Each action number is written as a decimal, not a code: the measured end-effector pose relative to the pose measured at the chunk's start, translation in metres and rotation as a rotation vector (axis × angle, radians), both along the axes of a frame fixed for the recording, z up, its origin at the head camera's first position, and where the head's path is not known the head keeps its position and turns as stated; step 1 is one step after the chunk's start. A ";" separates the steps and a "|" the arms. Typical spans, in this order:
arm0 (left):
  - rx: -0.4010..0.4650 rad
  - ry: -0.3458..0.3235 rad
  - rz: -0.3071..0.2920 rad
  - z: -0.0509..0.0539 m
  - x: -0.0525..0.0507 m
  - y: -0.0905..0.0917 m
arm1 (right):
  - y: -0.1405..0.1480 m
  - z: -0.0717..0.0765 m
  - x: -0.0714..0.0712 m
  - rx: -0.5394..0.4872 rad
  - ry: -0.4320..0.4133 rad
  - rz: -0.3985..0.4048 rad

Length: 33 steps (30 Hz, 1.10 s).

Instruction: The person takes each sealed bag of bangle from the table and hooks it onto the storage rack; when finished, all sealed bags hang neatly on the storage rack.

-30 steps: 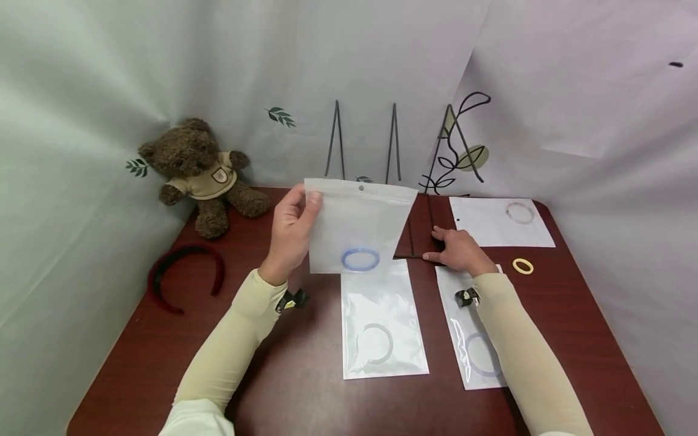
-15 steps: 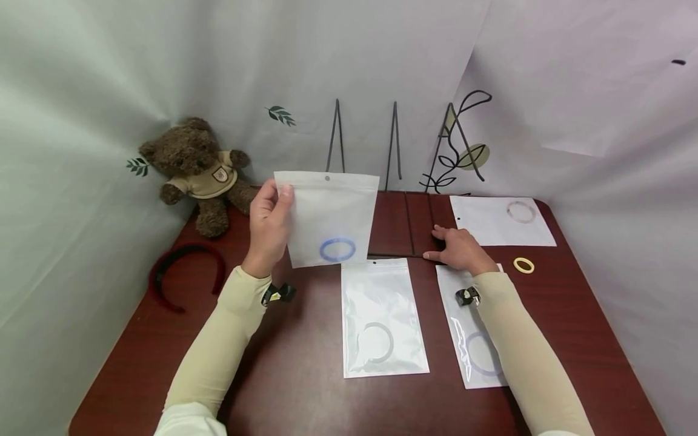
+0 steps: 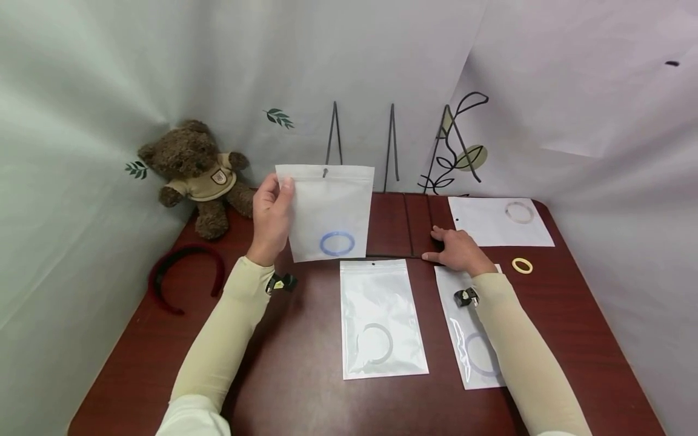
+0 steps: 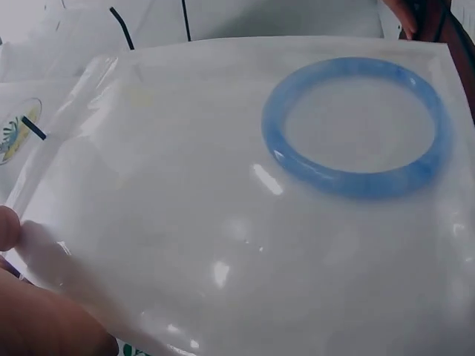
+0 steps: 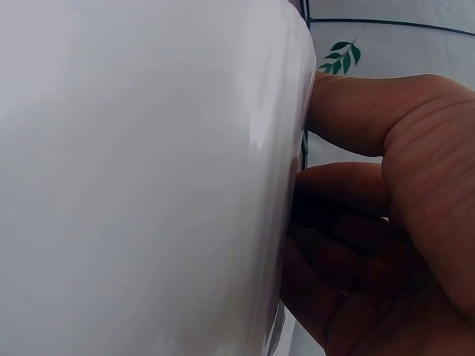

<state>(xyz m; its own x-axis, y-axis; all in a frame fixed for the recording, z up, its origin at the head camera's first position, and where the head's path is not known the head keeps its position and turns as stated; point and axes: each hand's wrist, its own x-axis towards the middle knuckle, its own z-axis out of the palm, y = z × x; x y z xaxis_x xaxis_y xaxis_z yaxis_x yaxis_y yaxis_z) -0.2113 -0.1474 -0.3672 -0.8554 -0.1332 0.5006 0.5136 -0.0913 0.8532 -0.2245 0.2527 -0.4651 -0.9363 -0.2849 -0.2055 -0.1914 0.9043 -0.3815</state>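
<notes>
My left hand [image 3: 271,218] pinches the left edge of a white zip bag [image 3: 329,206], thumb in front, and holds it upright above the table. A blue bangle [image 4: 356,185] shows inside it. At the bag's top hole a dark rod tip [image 4: 33,127] pokes through; it belongs to the left hook of a black wire display rack [image 3: 393,145]. My right hand [image 3: 460,249] holds the rack's front right base corner, thumb and fingers spread on its rods. In the right wrist view a glossy white surface hides the fingertips.
Two bagged bangles lie in front, one bag [image 3: 376,290] central, the other [image 3: 463,327] under the right forearm. A third bag [image 3: 491,233] lies back right near a yellow ring [image 3: 515,266]. To the left are a teddy bear [image 3: 204,181] and a dark red headband [image 3: 158,266].
My left hand has moved left, and then slightly up, with the bag, whose hole now lines up with the left hook's tip. The right hand stays on the rack.
</notes>
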 end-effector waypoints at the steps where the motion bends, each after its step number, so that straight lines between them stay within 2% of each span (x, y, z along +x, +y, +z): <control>1: 0.001 0.000 0.003 -0.001 -0.003 0.000 | 0.000 0.000 0.000 -0.001 0.001 -0.002; 14: -0.014 0.031 0.030 0.000 -0.044 0.004 | 0.000 -0.002 0.000 -0.005 0.011 -0.005; 19: -0.032 0.019 0.040 0.002 -0.059 0.007 | 0.000 -0.002 0.000 0.000 0.009 -0.006; 23: -0.034 -0.002 0.072 0.003 -0.071 0.010 | 0.000 -0.001 0.001 0.005 0.009 -0.003; 27: 0.000 -0.028 0.103 0.005 -0.083 0.013 | 0.000 0.000 0.001 0.000 0.023 0.001; 33: 0.040 0.001 0.147 0.006 -0.099 0.014 | 0.000 0.000 0.002 -0.001 0.023 0.005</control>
<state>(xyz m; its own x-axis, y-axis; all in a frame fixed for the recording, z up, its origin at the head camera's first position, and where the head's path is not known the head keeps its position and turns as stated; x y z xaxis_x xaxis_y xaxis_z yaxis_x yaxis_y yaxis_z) -0.3105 -0.1330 -0.3607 -0.8244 -0.2769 0.4936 0.5250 -0.0484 0.8497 -0.2227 0.2526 -0.4647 -0.9393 -0.2899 -0.1835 -0.2048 0.9028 -0.3782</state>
